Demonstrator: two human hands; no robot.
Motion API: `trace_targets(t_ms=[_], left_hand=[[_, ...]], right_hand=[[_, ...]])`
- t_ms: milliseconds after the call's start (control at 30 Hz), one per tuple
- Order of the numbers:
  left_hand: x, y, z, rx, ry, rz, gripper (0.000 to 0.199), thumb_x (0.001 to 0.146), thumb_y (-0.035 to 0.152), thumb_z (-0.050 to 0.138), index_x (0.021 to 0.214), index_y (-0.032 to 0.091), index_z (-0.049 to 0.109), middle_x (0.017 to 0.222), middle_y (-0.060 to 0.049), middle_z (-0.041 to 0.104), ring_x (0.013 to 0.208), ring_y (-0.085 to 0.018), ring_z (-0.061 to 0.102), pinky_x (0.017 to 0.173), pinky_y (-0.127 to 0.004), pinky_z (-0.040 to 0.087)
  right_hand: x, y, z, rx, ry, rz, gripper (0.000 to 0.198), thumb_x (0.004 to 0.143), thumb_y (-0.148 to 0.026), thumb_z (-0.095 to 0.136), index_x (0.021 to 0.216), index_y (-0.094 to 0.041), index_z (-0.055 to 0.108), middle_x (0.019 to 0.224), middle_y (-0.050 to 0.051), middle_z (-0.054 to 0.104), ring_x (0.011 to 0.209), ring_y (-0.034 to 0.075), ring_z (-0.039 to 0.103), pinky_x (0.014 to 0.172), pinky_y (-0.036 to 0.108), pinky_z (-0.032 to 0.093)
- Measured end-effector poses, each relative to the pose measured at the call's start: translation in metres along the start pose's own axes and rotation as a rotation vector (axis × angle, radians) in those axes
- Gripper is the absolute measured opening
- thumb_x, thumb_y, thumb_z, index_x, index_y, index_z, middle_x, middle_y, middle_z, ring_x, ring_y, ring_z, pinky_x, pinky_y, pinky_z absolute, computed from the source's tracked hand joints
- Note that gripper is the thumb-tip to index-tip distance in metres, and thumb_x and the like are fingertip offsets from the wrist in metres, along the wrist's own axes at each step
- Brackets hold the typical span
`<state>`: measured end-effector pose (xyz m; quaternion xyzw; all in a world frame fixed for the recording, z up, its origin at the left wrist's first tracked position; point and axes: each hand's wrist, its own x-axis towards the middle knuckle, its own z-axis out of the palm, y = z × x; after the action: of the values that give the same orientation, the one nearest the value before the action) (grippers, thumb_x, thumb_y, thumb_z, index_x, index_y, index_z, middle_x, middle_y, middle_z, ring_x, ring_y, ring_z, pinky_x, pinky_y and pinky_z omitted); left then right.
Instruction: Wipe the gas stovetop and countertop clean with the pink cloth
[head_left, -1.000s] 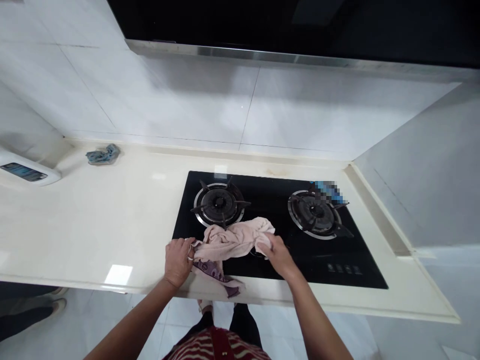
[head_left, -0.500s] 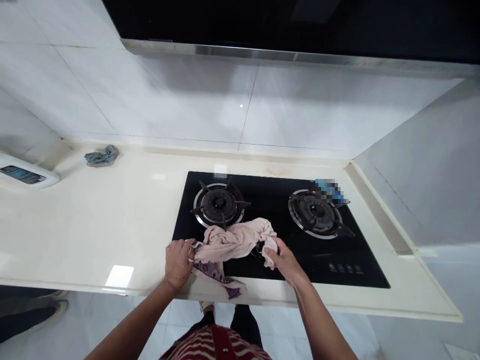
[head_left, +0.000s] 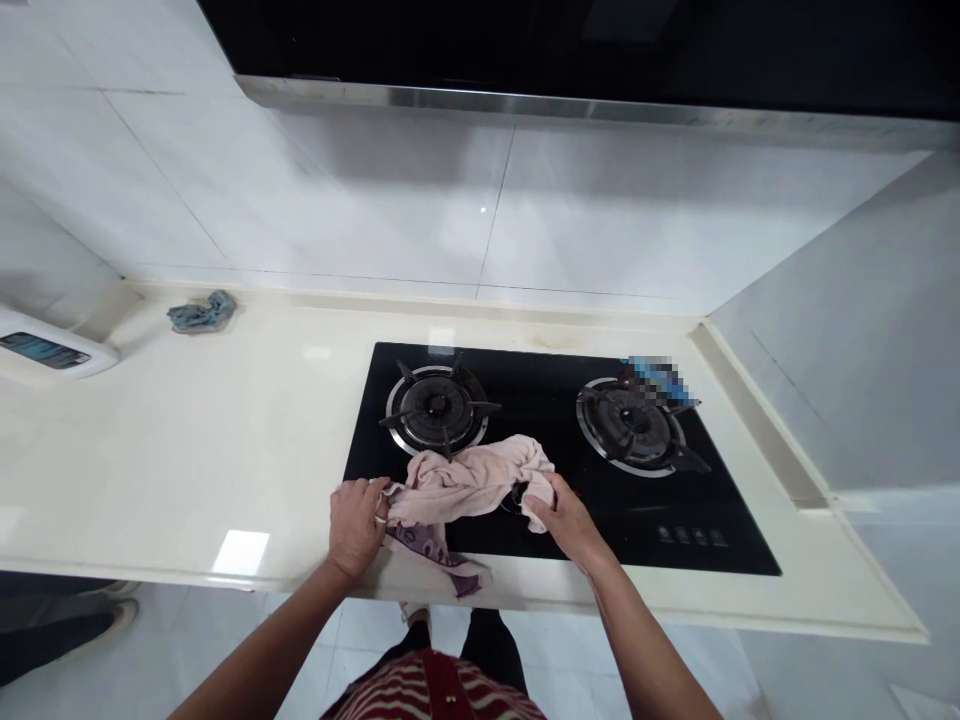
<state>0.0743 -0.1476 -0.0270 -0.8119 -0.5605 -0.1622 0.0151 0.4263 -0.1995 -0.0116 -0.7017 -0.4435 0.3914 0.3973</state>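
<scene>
A pale pink towel (head_left: 469, 482) with a purple patterned end lies bunched across the front of the black gas stove (head_left: 540, 400). The purple end drapes over the counter's front strip. My left hand (head_left: 358, 520) is closed on the towel's left end, at the stove's front left corner. With thumb and fingers pinched, my right hand (head_left: 564, 515) grips the towel's right end beside a control knob (head_left: 516, 497), which the cloth partly hides. Behind the towel is the left burner (head_left: 437, 405); the right burner (head_left: 630, 422) lies farther right.
A blue-grey crumpled cloth (head_left: 202, 312) sits at the back left of the cream counter (head_left: 285, 450). A blue item, pixelated, rests by the right burner. A range hood (head_left: 585, 95) hangs overhead. At the far left are a white appliance (head_left: 56, 340) and another person's foot (head_left: 112, 620).
</scene>
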Motion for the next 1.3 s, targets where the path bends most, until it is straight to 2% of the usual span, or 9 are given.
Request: trace_targets(t_ms=[133,300,467,600,700,800,900,1033,1300], left_hand=[[0.001,0.002,0.000,-0.002,0.014,0.005,0.033,0.093,0.024,0.049,0.121,0.021,0.066,0.101,-0.010,0.065,0.095,-0.029,0.053,0.079,-0.041,0.038],[0.000,-0.003,0.001,-0.038,0.027,-0.016,0.033,0.092,0.022,0.049,0.120,0.020,0.067,0.099,-0.010,0.065,0.095,-0.028,0.054,0.081,-0.041,0.039],[-0.005,0.011,0.000,-0.297,0.088,0.088,0.036,0.096,0.022,0.039,0.119,0.021,0.067,0.103,-0.010,0.065,0.097,-0.025,0.056,0.085,-0.042,0.043],[0.002,0.061,0.006,-0.438,0.076,0.299,0.045,0.095,0.028,0.045,0.139,0.023,0.055,0.136,-0.014,0.056,0.130,-0.031,0.047,0.106,-0.052,0.038],[0.005,0.086,0.018,-0.486,0.002,0.475,0.063,0.091,0.029,0.051,0.152,0.021,0.037,0.141,-0.017,0.053,0.136,-0.034,0.043,0.110,-0.057,0.034],[-0.003,0.075,0.026,-0.536,0.054,0.412,0.077,0.087,0.037,0.058,0.155,0.016,0.029,0.143,-0.022,0.048,0.135,-0.037,0.045,0.109,-0.059,0.036],[-0.015,0.048,0.025,-0.458,0.009,0.370,0.090,0.076,0.047,0.070,0.153,0.019,0.034,0.144,-0.021,0.047,0.133,-0.040,0.046,0.107,-0.058,0.040],[-0.015,0.045,0.017,-0.351,-0.114,0.386,0.086,0.068,0.036,0.077,0.147,0.021,0.046,0.140,-0.019,0.052,0.129,-0.039,0.050,0.104,-0.055,0.041],[0.011,0.116,0.024,-0.435,-0.230,0.558,0.071,0.068,0.032,0.078,0.136,0.024,0.058,0.141,-0.016,0.055,0.133,-0.037,0.049,0.111,-0.058,0.033]], right_hand=[[0.007,-0.001,0.005,-0.114,0.068,0.010,0.048,0.081,-0.055,0.054,0.112,-0.021,0.065,0.089,0.003,0.071,0.082,0.021,0.067,0.080,0.033,0.052],[0.005,0.005,0.003,-0.277,0.096,-0.039,0.048,0.089,-0.056,0.039,0.110,-0.020,0.065,0.085,0.004,0.069,0.080,0.021,0.066,0.078,0.032,0.052],[0.030,-0.011,-0.001,-0.532,0.151,-0.156,0.049,0.095,-0.045,0.033,0.116,-0.016,0.066,0.116,0.015,0.062,0.105,0.024,0.061,0.095,0.036,0.049],[0.055,-0.041,0.033,-0.623,0.104,-0.182,0.043,0.096,-0.041,0.045,0.128,-0.022,0.065,0.136,0.017,0.053,0.117,0.031,0.054,0.100,0.046,0.044],[0.044,-0.055,0.076,-0.763,0.009,-0.273,0.035,0.096,-0.043,0.050,0.119,-0.025,0.070,0.143,0.016,0.051,0.117,0.035,0.053,0.100,0.052,0.041],[0.009,-0.046,0.109,-0.816,0.006,-0.450,0.035,0.101,-0.037,0.042,0.120,-0.023,0.068,0.145,0.015,0.052,0.125,0.033,0.049,0.106,0.052,0.038],[-0.027,-0.017,0.117,-0.712,0.110,-0.556,0.034,0.101,-0.030,0.043,0.126,-0.021,0.064,0.143,0.013,0.056,0.137,0.031,0.042,0.114,0.052,0.034],[-0.057,0.027,0.089,-0.609,0.168,-0.576,0.035,0.102,-0.029,0.041,0.126,-0.024,0.066,0.139,0.009,0.060,0.133,0.028,0.048,0.112,0.048,0.039],[-0.071,0.071,-0.019,-0.538,0.484,-0.244,0.053,0.097,-0.056,0.037,0.099,-0.021,0.077,0.107,0.015,0.067,0.102,0.032,0.059,0.095,0.051,0.047]])
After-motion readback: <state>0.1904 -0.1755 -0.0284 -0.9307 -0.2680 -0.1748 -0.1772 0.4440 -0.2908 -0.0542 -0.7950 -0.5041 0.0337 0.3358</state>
